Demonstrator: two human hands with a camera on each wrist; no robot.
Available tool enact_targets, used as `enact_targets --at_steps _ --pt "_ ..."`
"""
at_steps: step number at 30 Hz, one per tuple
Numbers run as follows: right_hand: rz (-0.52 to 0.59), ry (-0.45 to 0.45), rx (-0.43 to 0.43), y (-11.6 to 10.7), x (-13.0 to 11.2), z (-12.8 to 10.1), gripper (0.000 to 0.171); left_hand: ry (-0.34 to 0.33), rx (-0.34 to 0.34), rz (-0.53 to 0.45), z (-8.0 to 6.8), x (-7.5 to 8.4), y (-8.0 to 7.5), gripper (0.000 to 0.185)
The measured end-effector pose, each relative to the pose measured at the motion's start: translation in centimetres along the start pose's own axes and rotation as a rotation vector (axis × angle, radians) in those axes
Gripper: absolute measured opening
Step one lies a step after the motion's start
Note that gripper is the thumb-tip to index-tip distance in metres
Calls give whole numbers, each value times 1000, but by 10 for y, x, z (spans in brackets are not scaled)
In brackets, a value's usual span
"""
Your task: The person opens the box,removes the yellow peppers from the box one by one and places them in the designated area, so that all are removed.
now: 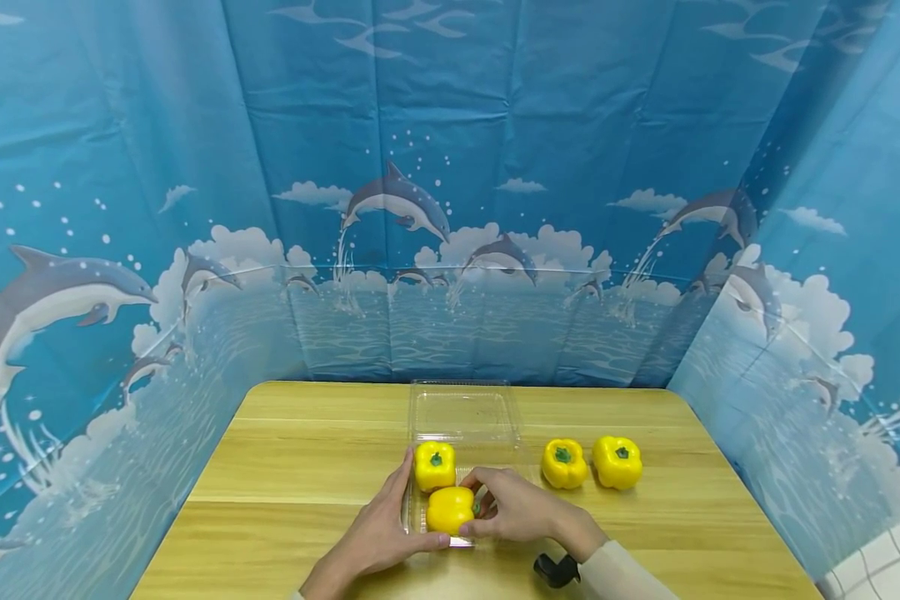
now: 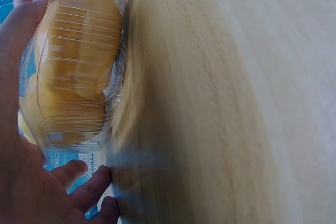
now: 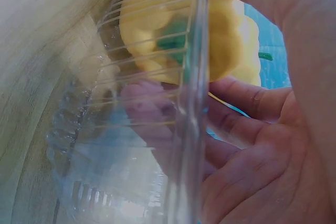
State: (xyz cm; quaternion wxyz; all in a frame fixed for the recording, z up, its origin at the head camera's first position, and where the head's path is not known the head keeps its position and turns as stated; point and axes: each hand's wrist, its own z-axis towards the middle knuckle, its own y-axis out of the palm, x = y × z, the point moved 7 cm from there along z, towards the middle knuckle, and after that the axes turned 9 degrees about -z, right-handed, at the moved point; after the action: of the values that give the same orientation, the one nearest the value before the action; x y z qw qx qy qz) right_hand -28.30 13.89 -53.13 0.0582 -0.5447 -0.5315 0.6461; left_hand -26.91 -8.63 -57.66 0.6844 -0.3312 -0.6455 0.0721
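Note:
A clear plastic clamshell container [image 1: 417, 523] lies with its lid [image 1: 465, 412] folded back. Inside its base, along the left side, are two yellow bell peppers: a rear one [image 1: 435, 467] with its stem up and a front one [image 1: 450, 510] on its side, stem to the right. My left hand [image 1: 378, 527] holds the container's left side, thumb along the front edge and fingers reaching past the far end in the left wrist view. With thumb and fingers, my right hand [image 1: 513, 507] grips the front pepper; the container's ribbed wall [image 3: 152, 124] covers some fingertips in the right wrist view.
To the right of the container, a yellow pepper [image 1: 565, 464] and another yellow pepper [image 1: 618, 462] stand on the wooden table [image 1: 307, 450], stems up. A black object [image 1: 557, 571] sits by the right wrist. A blue dolphin-print curtain [image 1: 450, 333] surrounds the table's back and sides.

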Motion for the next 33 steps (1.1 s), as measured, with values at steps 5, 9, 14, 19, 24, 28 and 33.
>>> enact_targets --at_steps 5,9,14,19,24,28,33 --pt "2 0 11 1 1 0 59 -6 -2 2 0 0 0 149" --pt "1 -2 20 1 2 0 59 -9 -3 3 0 0 0 148" --pt "1 -10 31 1 4 0 58 -13 -3 5 0 0 0 148" --pt "9 -9 32 1 6 -1 57 -16 -6 2 0 1 1 147" --pt "3 -13 41 0 7 -1 56 -12 -5 -3 -1 4 -1 148" --pt "2 -19 52 -1 6 -1 56 -6 -2 -5 -1 4 -2 148" --pt "1 -28 67 -2 6 -1 55 -3 2 -4 -2 5 -2 148"
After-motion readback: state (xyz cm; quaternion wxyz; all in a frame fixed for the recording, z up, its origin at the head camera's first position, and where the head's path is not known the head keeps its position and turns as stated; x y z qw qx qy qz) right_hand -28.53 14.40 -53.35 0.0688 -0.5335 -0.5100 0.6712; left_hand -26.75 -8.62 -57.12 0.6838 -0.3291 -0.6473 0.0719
